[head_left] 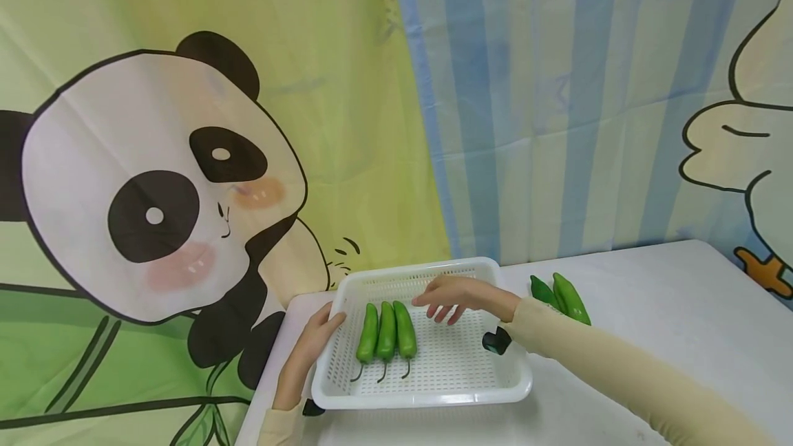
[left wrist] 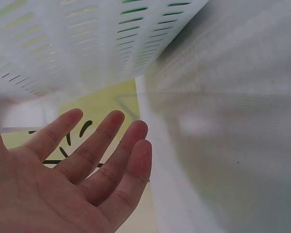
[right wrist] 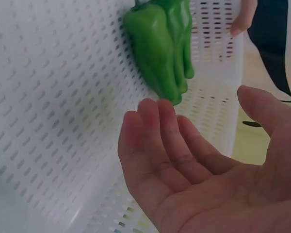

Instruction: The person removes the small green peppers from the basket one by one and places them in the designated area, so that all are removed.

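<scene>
A white plastic basket [head_left: 446, 363] with perforated walls and floor stands on the table. Three green peppers [head_left: 387, 332] lie side by side in its left half, stems pointing toward the near rim. At the basket's left rim is my left hand [head_left: 317, 336], thumb over the edge; in the left wrist view its fingers [left wrist: 131, 170] extend loosely outside the wall. My right hand [head_left: 458, 294] hovers over the basket, just right of the peppers. Its fingers [right wrist: 150, 145] are slightly bent and hold nothing, close to the pepper tips [right wrist: 172, 94] in the right wrist view.
Two more green peppers [head_left: 570, 300] lie on the white table [head_left: 657, 315] right of the basket, partly behind my right sleeve [head_left: 595, 349]. A printed curtain [head_left: 372, 122] with a panda hangs along the table's back edge.
</scene>
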### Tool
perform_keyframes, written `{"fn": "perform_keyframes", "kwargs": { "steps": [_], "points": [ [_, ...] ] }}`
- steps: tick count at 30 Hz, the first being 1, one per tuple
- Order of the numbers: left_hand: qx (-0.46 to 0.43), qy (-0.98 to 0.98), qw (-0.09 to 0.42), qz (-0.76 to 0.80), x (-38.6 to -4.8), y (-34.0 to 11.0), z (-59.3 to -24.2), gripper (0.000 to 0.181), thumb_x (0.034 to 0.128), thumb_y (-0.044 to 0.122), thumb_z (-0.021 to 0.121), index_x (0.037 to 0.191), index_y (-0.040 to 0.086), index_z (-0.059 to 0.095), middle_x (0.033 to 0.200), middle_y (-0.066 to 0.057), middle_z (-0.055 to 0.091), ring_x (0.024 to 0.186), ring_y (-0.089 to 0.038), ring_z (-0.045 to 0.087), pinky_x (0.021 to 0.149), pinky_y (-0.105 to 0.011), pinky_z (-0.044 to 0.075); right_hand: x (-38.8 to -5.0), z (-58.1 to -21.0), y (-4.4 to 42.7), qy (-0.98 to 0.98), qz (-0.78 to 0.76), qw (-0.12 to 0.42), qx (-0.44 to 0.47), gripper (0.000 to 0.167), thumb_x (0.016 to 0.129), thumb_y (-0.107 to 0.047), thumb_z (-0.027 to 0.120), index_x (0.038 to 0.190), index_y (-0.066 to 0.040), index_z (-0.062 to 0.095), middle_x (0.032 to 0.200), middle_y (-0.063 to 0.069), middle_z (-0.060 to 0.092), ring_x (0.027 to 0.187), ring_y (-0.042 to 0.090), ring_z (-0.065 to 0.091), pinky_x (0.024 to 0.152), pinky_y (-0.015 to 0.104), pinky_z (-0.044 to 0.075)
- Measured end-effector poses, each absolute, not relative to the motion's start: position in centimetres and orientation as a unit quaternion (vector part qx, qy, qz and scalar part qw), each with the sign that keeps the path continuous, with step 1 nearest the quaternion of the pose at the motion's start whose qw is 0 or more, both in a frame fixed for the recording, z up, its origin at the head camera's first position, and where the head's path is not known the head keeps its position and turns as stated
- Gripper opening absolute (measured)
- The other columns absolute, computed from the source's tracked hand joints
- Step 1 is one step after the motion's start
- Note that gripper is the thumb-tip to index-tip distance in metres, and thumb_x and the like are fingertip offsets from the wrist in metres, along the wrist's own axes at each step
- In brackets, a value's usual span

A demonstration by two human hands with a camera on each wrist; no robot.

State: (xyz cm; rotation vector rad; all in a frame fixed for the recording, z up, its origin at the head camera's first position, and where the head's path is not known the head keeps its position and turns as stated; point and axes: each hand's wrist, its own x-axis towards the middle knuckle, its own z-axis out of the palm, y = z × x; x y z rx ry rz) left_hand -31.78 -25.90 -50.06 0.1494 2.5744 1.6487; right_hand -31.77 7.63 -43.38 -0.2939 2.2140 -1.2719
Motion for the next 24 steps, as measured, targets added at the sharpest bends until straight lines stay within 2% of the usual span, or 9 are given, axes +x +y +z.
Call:
{"fn": "perform_keyframes", "kwargs": {
  "steps": [8,15,24],
  "points": [
    [0.055,0.841,0.050,0.536,-31.7,-26.1,-49.8,0.046,0.1043,0.029,0.054,0.148,0.013,0.049,0.130,-0.025,0.064,0.089,-0.031,0.075,0.067,-0.040,0.065,-31.9,-43.9,5.8,0.863,-0.413,0.277,-0.095,0.042,0.098,-0.045,0.062,0.119,-0.009,0.069,0.114,0.015,0.072,0.102,0.034,0.070,0.087,0.048,0.061],
    [0.058,0.833,0.052,0.548,-31.6,-26.1,-49.5,0.048,0.1045,0.028,0.053,0.150,0.015,0.046,0.134,-0.027,0.062,0.095,-0.034,0.074,0.069,-0.042,0.065,-32.3,-44.2,4.5,0.884,-0.375,0.264,-0.086,0.046,0.098,-0.044,0.062,0.115,-0.001,0.071,0.107,0.016,0.073,0.098,0.036,0.071,0.086,0.047,0.062],
    [0.057,0.823,0.053,0.563,-31.6,-25.8,-49.6,0.047,0.1044,0.023,0.053,0.149,0.012,0.047,0.133,-0.029,0.061,0.097,-0.040,0.073,0.069,-0.045,0.065,-33.3,-45.8,3.9,0.902,-0.345,0.249,-0.070,0.043,0.094,-0.044,0.065,0.106,-0.003,0.073,0.097,0.012,0.074,0.088,0.031,0.073,0.079,0.043,0.063]
  ]
}}
